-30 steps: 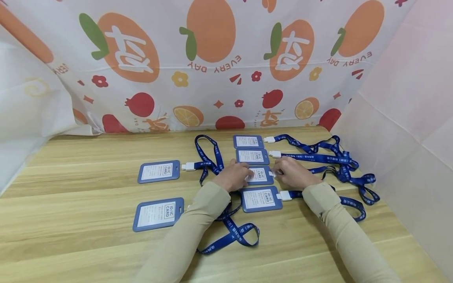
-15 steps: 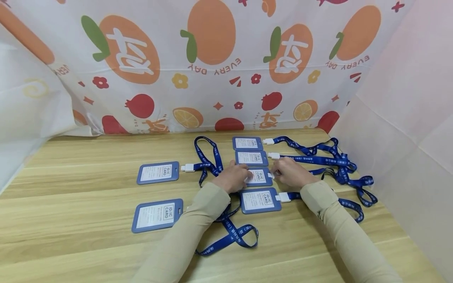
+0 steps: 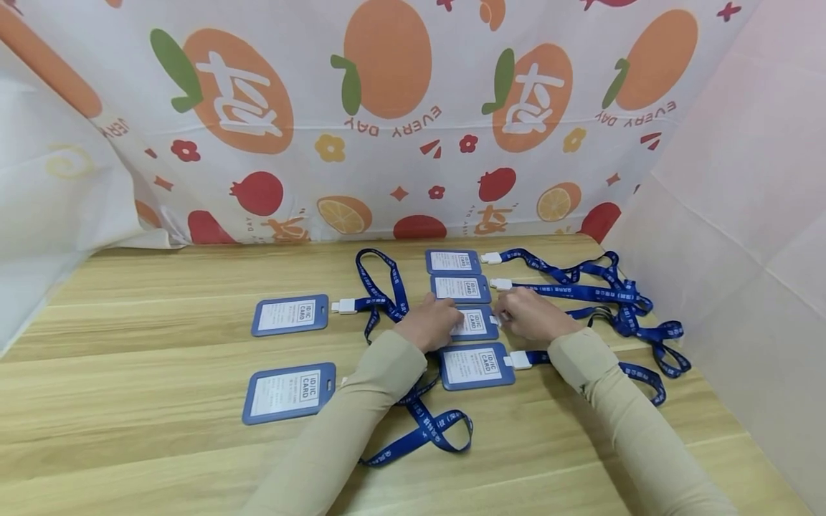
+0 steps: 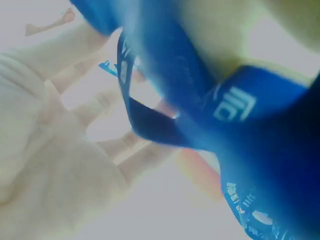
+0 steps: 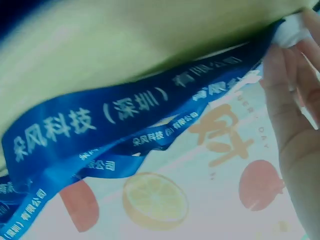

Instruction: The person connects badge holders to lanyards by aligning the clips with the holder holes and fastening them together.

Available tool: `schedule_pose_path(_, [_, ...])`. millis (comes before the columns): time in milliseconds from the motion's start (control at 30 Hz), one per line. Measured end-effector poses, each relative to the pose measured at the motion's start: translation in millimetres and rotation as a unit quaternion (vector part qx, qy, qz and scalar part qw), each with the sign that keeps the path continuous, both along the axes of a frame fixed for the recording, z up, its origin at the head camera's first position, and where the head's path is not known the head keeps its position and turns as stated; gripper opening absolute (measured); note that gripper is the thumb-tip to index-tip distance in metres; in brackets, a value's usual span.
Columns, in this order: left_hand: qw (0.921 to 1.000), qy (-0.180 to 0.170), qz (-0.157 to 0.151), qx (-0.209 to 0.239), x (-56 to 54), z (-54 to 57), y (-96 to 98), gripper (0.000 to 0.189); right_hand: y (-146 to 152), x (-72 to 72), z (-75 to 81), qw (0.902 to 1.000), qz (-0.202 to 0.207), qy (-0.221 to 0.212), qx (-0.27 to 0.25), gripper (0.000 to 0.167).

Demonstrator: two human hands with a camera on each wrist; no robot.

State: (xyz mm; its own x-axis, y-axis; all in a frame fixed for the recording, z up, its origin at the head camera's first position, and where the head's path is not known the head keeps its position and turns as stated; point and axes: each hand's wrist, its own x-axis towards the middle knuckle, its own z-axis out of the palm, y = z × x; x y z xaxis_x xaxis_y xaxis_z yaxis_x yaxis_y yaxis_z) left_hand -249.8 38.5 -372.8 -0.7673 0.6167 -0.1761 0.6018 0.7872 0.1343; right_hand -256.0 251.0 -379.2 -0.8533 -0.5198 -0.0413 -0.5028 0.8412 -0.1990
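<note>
My left hand (image 3: 429,322) holds the left end of a blue ID card holder (image 3: 476,322), third from the back in the right-hand column; its fingertips lie over the card. In the left wrist view, blue lanyard straps hide part of that hand (image 4: 75,140). At the holder's slotted end, my right hand (image 3: 532,314) pinches the small white clip (image 3: 495,321) of a lanyard. The right wrist view shows the fingers around a white buckle (image 5: 290,31), with a printed blue strap (image 5: 125,107) running from it. Where clip meets slot is partly covered by the fingers.
Two more holders lie behind, the rear one (image 3: 453,261) and its neighbour (image 3: 461,288); another (image 3: 477,365) lies in front. At left are two holders, one back (image 3: 290,315) and one front (image 3: 289,393). Tangled lanyards (image 3: 626,315) lie right; a looped lanyard (image 3: 426,426) lies front.
Both hands stay at the same holder and clip. The left hand has shifted very slightly right; the head view has moved a little.
</note>
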Motion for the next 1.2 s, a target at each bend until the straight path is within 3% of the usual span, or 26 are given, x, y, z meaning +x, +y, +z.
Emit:
schedule_pose_path(100, [0.9998,0.015,-0.011,-0.009,-0.3,3.2,0.4,0.034,-1.1,-0.4,3.9,0.9996,-0.021,-0.014,0.01,0.027])
schedule_pose_path(267, [0.9995,0.022,-0.017,0.013,-4.9,9.7,0.0,0.036,3.4,-2.7,11.4,0.9988,-0.047,-0.01,-0.002,0.03])
schedule_pose_path(600, [0.9992,0.02,-0.02,0.027,-17.1,19.8,-3.3,0.037,16.9,-12.5,12.4,0.9994,-0.009,0.029,-0.013,0.023])
schedule_pose_path(1200, [0.9989,0.012,-0.015,0.043,-32.7,25.5,-4.7,0.032,15.2,-29.7,18.3,0.9982,-0.048,0.035,0.008,0.022])
